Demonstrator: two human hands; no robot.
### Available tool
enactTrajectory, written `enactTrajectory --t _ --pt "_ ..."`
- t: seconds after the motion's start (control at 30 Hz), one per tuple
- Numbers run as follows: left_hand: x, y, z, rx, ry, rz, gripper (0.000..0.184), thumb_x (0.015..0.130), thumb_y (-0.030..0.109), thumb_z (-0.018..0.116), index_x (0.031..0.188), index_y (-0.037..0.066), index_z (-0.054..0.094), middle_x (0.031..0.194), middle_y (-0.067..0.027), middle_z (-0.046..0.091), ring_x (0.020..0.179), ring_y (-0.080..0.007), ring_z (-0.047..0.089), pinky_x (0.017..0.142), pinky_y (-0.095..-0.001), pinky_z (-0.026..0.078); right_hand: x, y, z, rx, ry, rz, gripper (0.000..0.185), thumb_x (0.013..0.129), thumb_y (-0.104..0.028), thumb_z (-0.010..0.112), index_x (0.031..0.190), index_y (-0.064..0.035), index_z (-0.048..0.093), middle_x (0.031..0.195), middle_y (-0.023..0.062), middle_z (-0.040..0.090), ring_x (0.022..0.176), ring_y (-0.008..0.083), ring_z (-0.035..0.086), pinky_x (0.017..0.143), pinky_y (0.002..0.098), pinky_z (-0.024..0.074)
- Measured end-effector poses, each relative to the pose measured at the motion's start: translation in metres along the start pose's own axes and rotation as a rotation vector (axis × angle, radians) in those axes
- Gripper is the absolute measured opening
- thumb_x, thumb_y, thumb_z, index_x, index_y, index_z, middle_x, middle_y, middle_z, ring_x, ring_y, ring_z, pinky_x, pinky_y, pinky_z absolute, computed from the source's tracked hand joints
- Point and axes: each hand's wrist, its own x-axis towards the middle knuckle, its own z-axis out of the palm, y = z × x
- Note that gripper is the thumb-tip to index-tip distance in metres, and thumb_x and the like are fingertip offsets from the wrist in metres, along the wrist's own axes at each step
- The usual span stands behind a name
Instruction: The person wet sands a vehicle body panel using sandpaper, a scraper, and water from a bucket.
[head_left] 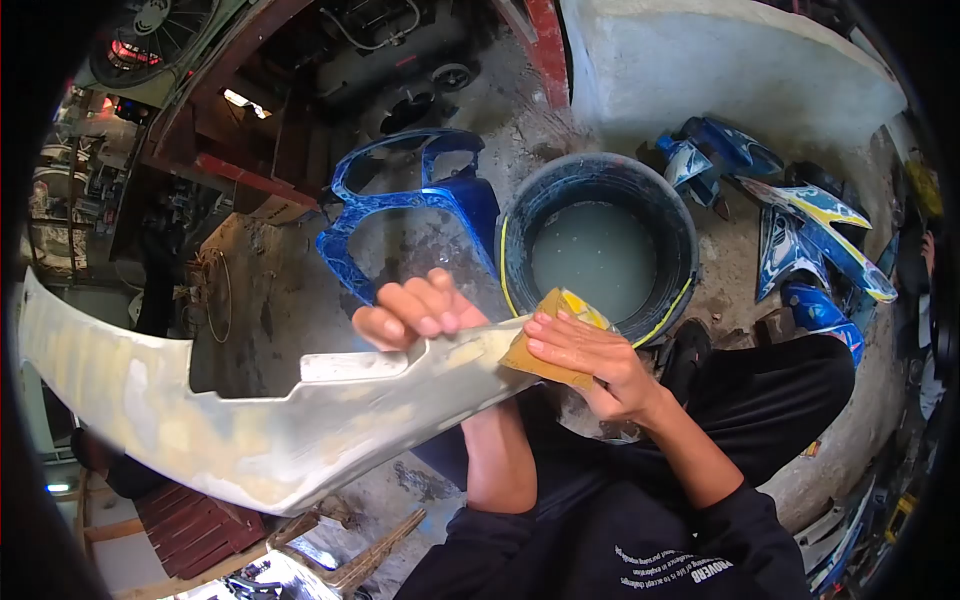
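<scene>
A long curved motorcycle body panel (pixel 250 440), whitish with yellowish patches, stretches from the far left to the middle of the view. My left hand (pixel 420 305) reaches up behind it, fingers curled over its upper edge, gripping it. On the panel's right end, my right hand (pixel 585 360) presses a folded sheet of yellow-brown sandpaper (pixel 545 362) against the surface. The fingers lie over the sheet, and part of the panel's tip is hidden beneath it. Just beyond that end stands a dark bucket (pixel 515 215) holding cloudy grey water (pixel 595 260).
A blue fairing frame (pixel 470 200) lies on the concrete floor left of the bucket. Blue, white and yellow fairing pieces (pixel 800 230) lie to the right. A pale wall (pixel 730 75) rises behind. Reddish wooden slats (pixel 195 525) are at lower left.
</scene>
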Motion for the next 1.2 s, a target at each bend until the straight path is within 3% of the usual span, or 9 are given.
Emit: enactTrajectory --t 0.37,0.43,0.5,0.57,0.63,0.77,0.97,1.03,1.2 --pt "0.014 0.022 -0.026 0.042 -0.193 0.177 0.035 0.093 0.029 0.063 0.115 0.005 0.051 0.08 -0.0063 0.052 0.077 -0.0207 0.056 0.072 -0.0346 0.042 0.032 -0.016 0.012 0.055 -0.041 -0.079 0.059 0.078 0.004 0.055 0.136 -0.0087 0.055 0.141 0.0101 0.053 0.135 0.0291 0.045 0.115 0.0452 0.0307" --pt "0.014 0.022 -0.026 0.065 -0.215 0.16 0.034 0.093 0.031 0.063 0.111 0.004 0.051 0.08 -0.0066 0.053 0.076 -0.0202 0.055 0.073 -0.035 0.041 0.055 -0.03 0.015 0.061 -0.039 -0.092 0.058 0.081 -0.001 0.058 0.138 -0.0111 0.054 0.142 0.009 0.052 0.135 0.0287 0.045 0.115 0.0454 0.0307" --pt "0.011 0.019 -0.023 0.035 -0.148 0.102 0.024 0.091 0.025 0.066 0.104 0.008 0.054 0.08 -0.0049 0.053 0.078 -0.0187 0.053 0.08 -0.0359 0.04 0.068 -0.037 0.02 0.119 -0.042 -0.125 0.069 0.069 0.012 0.046 0.134 -0.0064 0.057 0.141 0.0126 0.052 0.135 0.0303 0.045 0.115 0.0456 0.03" --pt "0.012 0.019 -0.025 0.039 -0.096 0.109 0.019 0.091 0.024 0.065 0.096 0.009 0.054 0.077 -0.0032 0.053 0.079 -0.017 0.051 0.079 -0.0341 0.039 0.062 -0.033 0.02 0.146 -0.034 -0.125 0.069 0.068 0.013 0.048 0.133 -0.0076 0.058 0.14 0.012 0.053 0.134 0.0298 0.046 0.115 0.0459 0.0311" --pt "0.013 0.016 -0.034 0.003 -0.161 0.138 0.018 0.091 0.023 0.066 0.092 0.011 0.054 0.073 -0.001 0.052 0.078 -0.0155 0.05 0.077 -0.032 0.038 0.039 -0.019 0.014 0.018 -0.113 -0.105 0.063 0.076 0.004 0.055 0.137 -0.0124 0.054 0.14 0.008 0.054 0.133 0.0275 0.047 0.113 0.046 0.0347" --pt "0.009 0.005 -0.024 -0.042 -0.107 0.101 0.023 0.094 0.027 0.063 0.084 0.01 0.051 0.071 -0.0035 0.054 0.072 -0.0156 0.05 0.068 -0.0293 0.037 0.017 -0.004 0.008 -0.028 -0.068 -0.055 0.071 0.069 0.01 0.048 0.136 -0.0113 0.056 0.138 0.0104 0.056 0.132 0.0287 0.048 0.113 0.0467 0.0352" --pt "0.018 0.006 -0.023 -0.077 -0.25 0.057 0.021 0.093 0.018 0.062 0.078 0.012 0.049 0.068 -0.0029 0.05 0.078 -0.0162 0.052 0.081 -0.0316 0.037 0.06 -0.025 0.021 0.07 0.003 -0.186 0.074 0.064 0.015 0.05 0.136 -0.0034 0.053 0.143 0.0164 0.049 0.134 0.0327 0.045 0.115 0.0459 0.0313" --pt "0.015 0.004 -0.025 -0.062 -0.19 0.116 0.022 0.092 0.018 0.063 0.077 0.013 0.049 0.068 -0.001 0.05 0.08 -0.0148 0.053 0.083 -0.0318 0.037 0.045 -0.016 0.02 -0.002 -0.029 -0.133 0.068 0.073 0.008 0.056 0.139 -0.0093 0.052 0.144 0.0114 0.049 0.134 0.0295 0.045 0.115 0.0443 0.0321" --pt "0.007 0.001 -0.012 -0.013 -0.04 0.053 0.024 0.09 0.018 0.066 0.074 0.016 0.047 0.067 0.0019 0.048 0.08 -0.0116 0.051 0.087 -0.0324 0.037 0.004 0.013 0.01 -0.036 -0.009 -0.049 0.067 0.07 0.011 0.053 0.136 -0.0034 0.053 0.143 0.0166 0.049 0.133 0.033 0.046 0.115 0.045 0.0322"
